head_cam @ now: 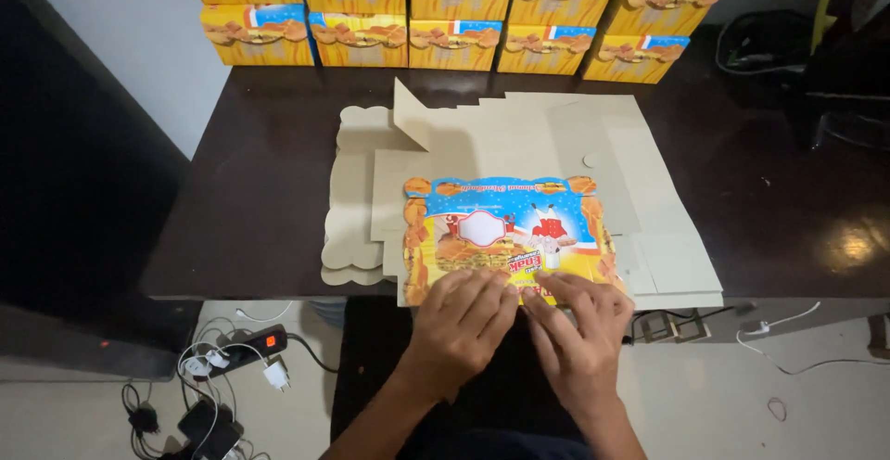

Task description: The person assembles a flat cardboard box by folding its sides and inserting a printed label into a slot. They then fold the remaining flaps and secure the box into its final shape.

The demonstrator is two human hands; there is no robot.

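A dark brown wooden counter (pixel 250 200) fills most of the view from the head camera. Along its far edge, against the wall, stands a stack of assembled yellow-and-orange cardboard boxes (pixel 454 10) in at least two rows. In the middle of the counter lies a pile of flat, unprinted beige cardboard blanks (pixel 519 135) with scalloped edges showing on the left side. On top of that pile, at the near edge of the counter, rests a flat printed cardboard box blank in blue, yellow and orange with food pictures (pixel 505 228).

Both hands sit on the near edge of this printed blank, side by side and touching at the fingertips. The left hand (pixel 461 316) lies palm down with fingers spread flat and pressing on the card; its grip is open, not closed around anything. The right hand (pixel 579 325) does the same just beside it, fingers flat on the card, grip open.

On the pale floor below the counter, to the left, lies a black power strip with white plugs and cables (pixel 241 353). A thin white cable (pixel 788 321) trails on the floor to the right.
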